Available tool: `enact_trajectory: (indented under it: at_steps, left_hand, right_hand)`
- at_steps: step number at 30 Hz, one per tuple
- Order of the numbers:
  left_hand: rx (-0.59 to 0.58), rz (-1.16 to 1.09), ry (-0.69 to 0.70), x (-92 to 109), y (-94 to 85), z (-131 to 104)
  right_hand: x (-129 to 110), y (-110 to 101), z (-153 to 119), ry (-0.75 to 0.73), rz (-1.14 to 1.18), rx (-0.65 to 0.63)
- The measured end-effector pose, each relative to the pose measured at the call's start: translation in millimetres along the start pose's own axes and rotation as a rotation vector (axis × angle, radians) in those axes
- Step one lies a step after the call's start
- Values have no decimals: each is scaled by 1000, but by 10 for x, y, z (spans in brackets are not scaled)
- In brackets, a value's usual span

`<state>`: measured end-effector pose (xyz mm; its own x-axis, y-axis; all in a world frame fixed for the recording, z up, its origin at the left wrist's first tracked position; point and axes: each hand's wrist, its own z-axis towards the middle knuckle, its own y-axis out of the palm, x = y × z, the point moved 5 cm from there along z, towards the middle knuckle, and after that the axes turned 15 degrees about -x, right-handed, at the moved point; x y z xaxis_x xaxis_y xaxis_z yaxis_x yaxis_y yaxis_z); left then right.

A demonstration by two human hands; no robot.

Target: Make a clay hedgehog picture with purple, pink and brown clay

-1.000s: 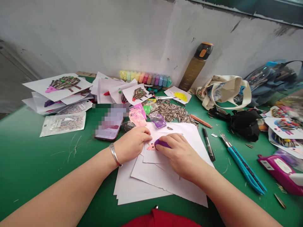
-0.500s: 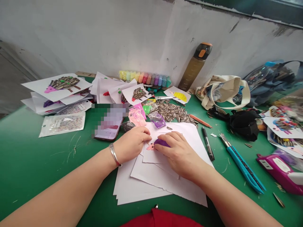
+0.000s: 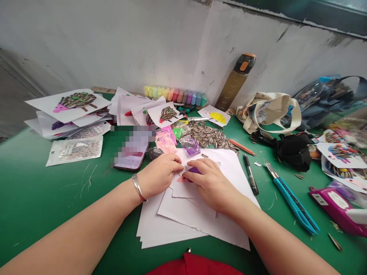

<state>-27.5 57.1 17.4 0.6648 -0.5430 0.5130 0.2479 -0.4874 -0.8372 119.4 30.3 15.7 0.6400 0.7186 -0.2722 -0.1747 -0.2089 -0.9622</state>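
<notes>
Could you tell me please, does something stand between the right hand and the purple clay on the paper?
Nothing visible does: the right hand lies directly over the purple clay, hiding part of it. One loose sunflower seed lies farther back, not in between.

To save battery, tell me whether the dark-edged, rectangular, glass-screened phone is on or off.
On: the phone glows pale lilac, its screen lit, though partly pixelated.

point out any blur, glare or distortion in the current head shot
In the head view, the left hand and right hand look fairly sharp; blocky pixelation covers part of the phone; the bracelet catches a bright glint; the bottle leans, perhaps from lens distortion; toward the right edge, clutter looks soft.
</notes>
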Motion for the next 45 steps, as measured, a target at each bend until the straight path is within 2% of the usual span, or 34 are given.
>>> enact_trajectory:
  at_steps: [10,16,26,40,45]
  left_hand:
    - [-7,-8,-10,0,-6,6]
    - [-9,-1,-12,17,-11,2]
    - [-2,6,-7,5,0,0]
    - [-12,-18,-8,-8,11,2]
    - [2,-2,14,-11,3,4]
  right_hand:
    - [29,37,36,-2,57,-13]
    - [92,48,51,10,122,35]
    - [130,59,72,29,157,47]
    - [105,73,88,35,186,11]
    - [126,50,62,26,175,71]
